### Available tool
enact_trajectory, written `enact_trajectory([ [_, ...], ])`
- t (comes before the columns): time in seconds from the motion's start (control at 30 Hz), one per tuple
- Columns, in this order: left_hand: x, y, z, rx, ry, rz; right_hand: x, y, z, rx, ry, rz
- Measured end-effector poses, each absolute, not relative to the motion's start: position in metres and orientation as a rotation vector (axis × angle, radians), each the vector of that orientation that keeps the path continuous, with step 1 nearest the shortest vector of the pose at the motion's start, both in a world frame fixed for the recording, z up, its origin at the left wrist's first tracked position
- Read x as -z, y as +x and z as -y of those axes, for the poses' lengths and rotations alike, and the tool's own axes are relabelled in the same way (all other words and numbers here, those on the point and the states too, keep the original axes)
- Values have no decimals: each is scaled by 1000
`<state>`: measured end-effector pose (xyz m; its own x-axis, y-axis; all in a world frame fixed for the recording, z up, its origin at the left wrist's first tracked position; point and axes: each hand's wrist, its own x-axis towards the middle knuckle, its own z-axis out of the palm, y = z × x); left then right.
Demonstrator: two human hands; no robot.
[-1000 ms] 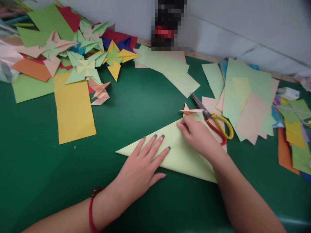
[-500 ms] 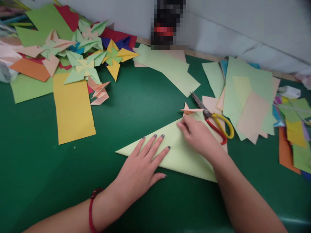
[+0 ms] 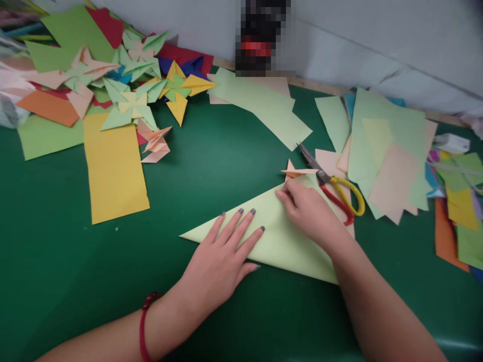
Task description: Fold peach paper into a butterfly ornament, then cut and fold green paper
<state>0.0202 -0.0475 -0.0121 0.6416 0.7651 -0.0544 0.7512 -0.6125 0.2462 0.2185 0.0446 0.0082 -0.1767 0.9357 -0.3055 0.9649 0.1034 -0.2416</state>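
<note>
A pale green sheet of paper [image 3: 302,254], folded into a large triangle, lies on the green table before me. Its sharp point faces left. My left hand [image 3: 222,251] rests flat on the left part of the paper with its fingers spread. On the upper folded edge, my right hand [image 3: 311,208] is closed, thumb and forefinger pressed at the paper; the other fingers are curled and partly hidden. Just beyond that hand are a small folded peach paper piece [image 3: 296,172] and scissors [image 3: 341,193] with red and yellow handles, lying with their blades toward the far side.
Folded paper stars [image 3: 132,104] and coloured sheets are heaped at the far left, with a yellow sheet [image 3: 115,176] in front. Pale green sheets [image 3: 260,103] lie along the wall. More pale sheets [image 3: 407,130] and coloured scraps [image 3: 462,211] are at the right.
Almost nothing differs. Both hands keep their places on the folded paper; my left thumb has shifted very slightly up, nearer the paper's lower edge.
</note>
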Motion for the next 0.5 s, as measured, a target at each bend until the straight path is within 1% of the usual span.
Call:
enact_trajectory([
  [0.5, 12, 20, 46, -101, 2621, -1237, -9, 218, -43, 600, 1972, -2275],
])
